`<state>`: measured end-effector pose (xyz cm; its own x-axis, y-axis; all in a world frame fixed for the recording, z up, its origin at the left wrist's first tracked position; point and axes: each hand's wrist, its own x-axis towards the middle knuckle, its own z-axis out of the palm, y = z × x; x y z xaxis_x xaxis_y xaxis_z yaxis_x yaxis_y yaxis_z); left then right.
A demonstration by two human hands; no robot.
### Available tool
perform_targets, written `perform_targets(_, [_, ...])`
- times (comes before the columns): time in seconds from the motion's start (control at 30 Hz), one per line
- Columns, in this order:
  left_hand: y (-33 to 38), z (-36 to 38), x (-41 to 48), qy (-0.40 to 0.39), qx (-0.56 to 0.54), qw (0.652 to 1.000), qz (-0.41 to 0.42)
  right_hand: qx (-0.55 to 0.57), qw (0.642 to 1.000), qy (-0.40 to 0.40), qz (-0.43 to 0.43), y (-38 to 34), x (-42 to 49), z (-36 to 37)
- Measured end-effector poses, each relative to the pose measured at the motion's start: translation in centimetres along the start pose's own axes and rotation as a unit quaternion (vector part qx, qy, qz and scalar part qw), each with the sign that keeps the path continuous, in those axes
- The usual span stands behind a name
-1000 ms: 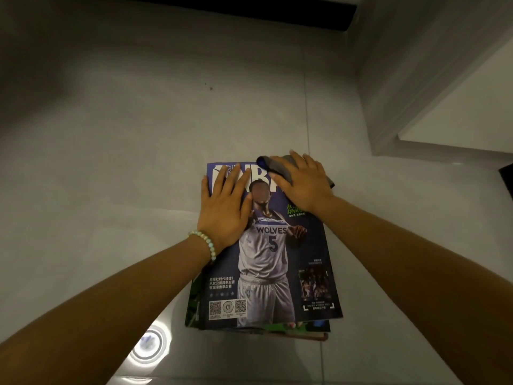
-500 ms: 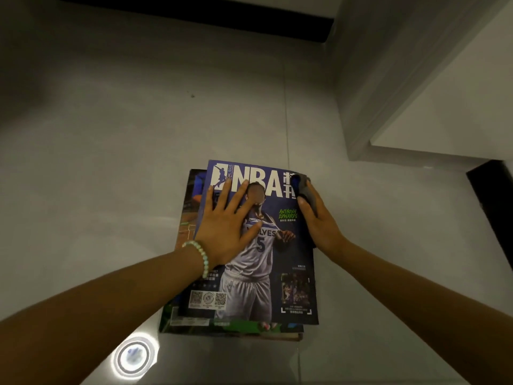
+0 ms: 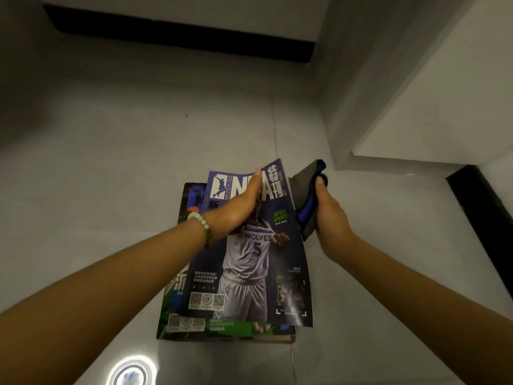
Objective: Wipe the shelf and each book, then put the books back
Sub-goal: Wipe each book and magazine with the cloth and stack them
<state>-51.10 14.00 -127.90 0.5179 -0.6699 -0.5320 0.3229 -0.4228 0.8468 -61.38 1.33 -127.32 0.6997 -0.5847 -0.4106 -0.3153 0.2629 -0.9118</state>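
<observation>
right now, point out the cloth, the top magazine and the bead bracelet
cloth (image 3: 302,190), head view, its grey fold
top magazine (image 3: 251,257), head view, the white jersey
bead bracelet (image 3: 199,220), head view, a pale bead

Top magazine on stack of magazines on floor, left hand on its far part, right hand holding cloth just right of it, cabinet far right.
</observation>
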Motion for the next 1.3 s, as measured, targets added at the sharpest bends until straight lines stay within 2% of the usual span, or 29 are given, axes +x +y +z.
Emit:
perform_targets(0.13, [0.8,-0.7,-0.6,-0.014,-0.126,0.992,-0.019,-0.028,0.997,-0.068,0.005,0.0,-1.0,2.2])
perform_targets(0.27, [0.2,-1.3,-1.1,0.097,-0.165,0.982,0.001,-0.058,0.99,-0.129,-0.019,-0.7,-1.9,4.3])
perform_targets(0.4, [-0.1,-1.7,-1.8,0.115,-0.174,0.978,0.006,-0.08,0.984,-0.143,-0.069,-1.6,-2.8,5.0])
perform_targets(0.6, [1.8,-1.7,-2.7,0.105,-0.167,0.98,0.035,-0.094,0.979,-0.106,-0.144,-4.5,-2.9,4.1])
perform_targets(0.7, [3.5,-1.7,-3.7,0.064,-0.192,0.978,0.045,-0.1,0.975,-0.064,-0.187,-7.2,-2.9,3.3])
perform_targets(0.8, [5.7,-2.6,-4.7,0.001,-0.271,0.962,0.01,-0.06,0.971,0.007,-0.232,-10.3,-3.1,2.9])
perform_targets(0.87, [6.4,-3.5,-5.1,-0.035,-0.284,0.958,-0.016,-0.063,0.962,0.032,-0.263,-12.1,-3.4,2.8])
perform_targets(1.0, [5.4,-5.3,-5.1,-0.049,-0.243,0.968,-0.044,-0.087,0.953,0.009,-0.292,-12.1,-3.3,4.0])
perform_targets(1.03, [4.8,-5.7,-4.9,-0.025,-0.225,0.973,-0.04,-0.108,0.951,0.002,-0.291,-11.0,-2.9,4.5])
perform_targets(1.1, [2.9,-6.9,-4.1,0.05,-0.123,0.991,-0.01,-0.146,0.951,-0.022,-0.273,-8.0,-1.7,5.4])
perform_targets(1.2, [-0.2,-8.8,-3.1,0.08,0.041,0.996,0.027,-0.186,0.959,-0.07,-0.204,-3.6,0.0,5.6])
perform_targets(1.3, [-2.5,-9.8,-2.1,0.145,0.038,0.988,0.044,-0.26,0.937,-0.069,-0.221,-1.3,0.8,5.1])
